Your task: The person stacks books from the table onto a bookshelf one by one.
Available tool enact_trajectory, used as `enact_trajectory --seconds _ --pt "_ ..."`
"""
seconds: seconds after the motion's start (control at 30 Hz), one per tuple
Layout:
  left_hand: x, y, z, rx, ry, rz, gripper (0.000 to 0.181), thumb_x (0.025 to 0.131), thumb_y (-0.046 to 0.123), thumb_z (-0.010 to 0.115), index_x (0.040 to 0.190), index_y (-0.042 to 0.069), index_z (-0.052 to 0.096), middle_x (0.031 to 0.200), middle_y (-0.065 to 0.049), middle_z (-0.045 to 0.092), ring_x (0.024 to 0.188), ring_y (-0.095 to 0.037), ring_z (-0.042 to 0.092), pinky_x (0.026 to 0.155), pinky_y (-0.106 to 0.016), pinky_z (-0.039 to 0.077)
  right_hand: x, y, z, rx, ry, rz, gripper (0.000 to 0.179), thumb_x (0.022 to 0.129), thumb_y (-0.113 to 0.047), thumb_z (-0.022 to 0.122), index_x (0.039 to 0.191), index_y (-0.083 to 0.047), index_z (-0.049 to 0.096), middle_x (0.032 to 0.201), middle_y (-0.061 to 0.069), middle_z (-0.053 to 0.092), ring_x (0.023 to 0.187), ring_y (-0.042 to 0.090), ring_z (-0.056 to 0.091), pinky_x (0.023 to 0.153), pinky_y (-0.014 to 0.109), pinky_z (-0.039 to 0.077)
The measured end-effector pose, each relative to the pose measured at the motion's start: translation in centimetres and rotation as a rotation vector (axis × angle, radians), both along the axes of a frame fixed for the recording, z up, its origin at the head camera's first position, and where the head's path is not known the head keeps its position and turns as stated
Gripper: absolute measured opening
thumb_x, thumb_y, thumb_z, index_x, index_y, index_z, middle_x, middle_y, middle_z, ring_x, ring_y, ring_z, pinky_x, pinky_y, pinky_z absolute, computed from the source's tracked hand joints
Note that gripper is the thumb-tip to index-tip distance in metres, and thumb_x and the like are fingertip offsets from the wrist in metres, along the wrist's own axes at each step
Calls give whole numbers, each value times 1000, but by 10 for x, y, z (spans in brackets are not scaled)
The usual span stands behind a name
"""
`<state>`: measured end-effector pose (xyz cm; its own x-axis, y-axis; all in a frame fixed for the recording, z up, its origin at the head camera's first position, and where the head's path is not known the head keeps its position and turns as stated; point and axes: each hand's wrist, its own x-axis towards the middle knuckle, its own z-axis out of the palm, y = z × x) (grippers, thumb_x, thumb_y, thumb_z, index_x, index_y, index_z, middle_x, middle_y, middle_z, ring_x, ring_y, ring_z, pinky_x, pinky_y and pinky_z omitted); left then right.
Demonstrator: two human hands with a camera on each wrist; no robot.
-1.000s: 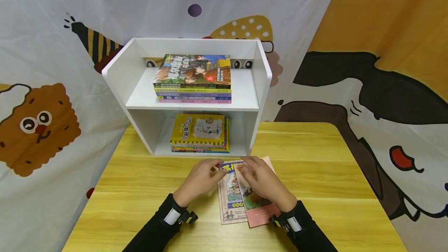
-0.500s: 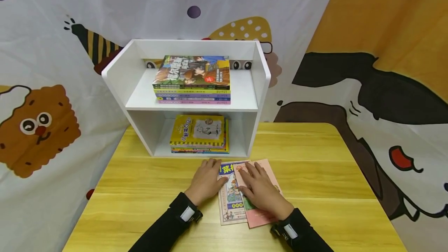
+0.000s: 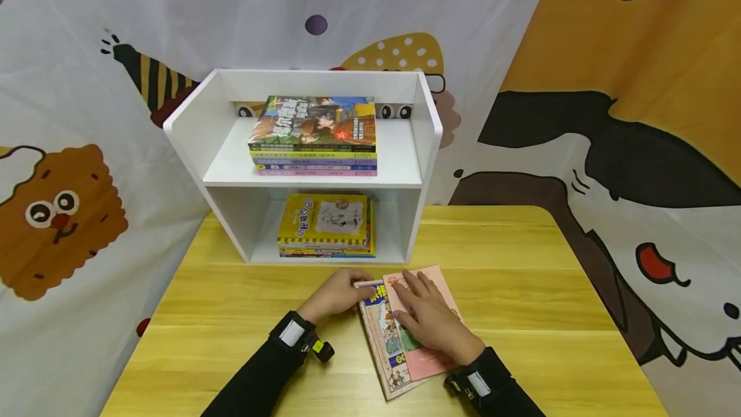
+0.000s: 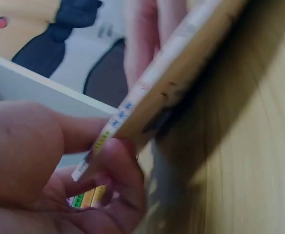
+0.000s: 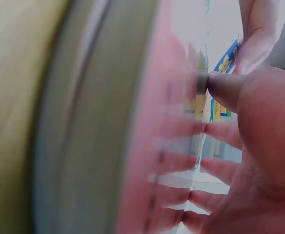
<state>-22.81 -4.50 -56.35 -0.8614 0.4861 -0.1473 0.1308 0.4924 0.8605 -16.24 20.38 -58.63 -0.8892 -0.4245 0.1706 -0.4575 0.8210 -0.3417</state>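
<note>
Two thin books lie overlapped on the wooden table in the head view. My left hand [image 3: 332,296] pinches the upper left corner of the cartoon-covered book [image 3: 384,341] between thumb and fingers. In the left wrist view, that book's spine [image 4: 128,105] sits in the pinch, with its left side raised off the table. On top, partly covering it, is a pink book [image 3: 425,363]. My right hand [image 3: 433,319] rests on the pink cover with fingers spread and fairly straight. The right wrist view shows those fingertips touching the glossy cover [image 5: 147,141].
Behind the books stands a white two-tier shelf [image 3: 312,183]. Its upper tier bears a book stack [image 3: 318,134], and a yellow-topped stack [image 3: 323,219] lies in the lower tier. A printed cloth [image 3: 260,11] hangs behind the table [image 3: 492,243].
My left hand now pinches the cartoon-covered book's upper corner. That book's left side has lifted, and it has turned with its bottom shifting right and nearer. My right hand stays on the pink book.
</note>
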Motion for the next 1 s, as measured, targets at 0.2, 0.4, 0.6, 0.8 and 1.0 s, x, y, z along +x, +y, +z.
enact_trajectory --seconds 0.2,0.4,0.6,0.8,1.0 --pt "10 2 9 -69 24 -24 37 95 33 63 126 14 66 119 1 64 103 -19 60 86 -42 49 -1 4 1 -31 -38 2 62 96 -46 58 150 -20 40 156 15 25 141 43 18 107 61 23" --pt "24 -9 48 -90 118 10 39 99 19 53 137 11 56 84 -1 64 50 -13 54 44 -33 47 -1 10 11 -114 -77 -38 62 96 -41 60 149 -18 40 156 16 25 142 42 18 107 61 24" --pt "34 -32 109 -103 288 101 40 100 15 49 140 16 54 105 -7 66 35 -10 37 32 -27 36 -3 13 15 -118 -66 -66 56 98 -39 58 146 -14 47 154 18 29 140 41 24 107 59 26" --pt "41 -50 146 -21 493 190 39 98 12 55 136 21 58 119 -1 63 42 -7 46 38 -26 41 -6 6 35 -331 -41 -117 43 102 -37 50 140 -17 54 144 7 46 130 28 44 99 53 41" --pt "48 -65 158 153 627 274 41 100 13 54 138 28 54 106 4 62 60 -9 55 48 -27 47 -2 -3 60 -613 -116 -94 45 102 -36 48 144 -21 47 133 -3 57 120 15 54 92 40 49"
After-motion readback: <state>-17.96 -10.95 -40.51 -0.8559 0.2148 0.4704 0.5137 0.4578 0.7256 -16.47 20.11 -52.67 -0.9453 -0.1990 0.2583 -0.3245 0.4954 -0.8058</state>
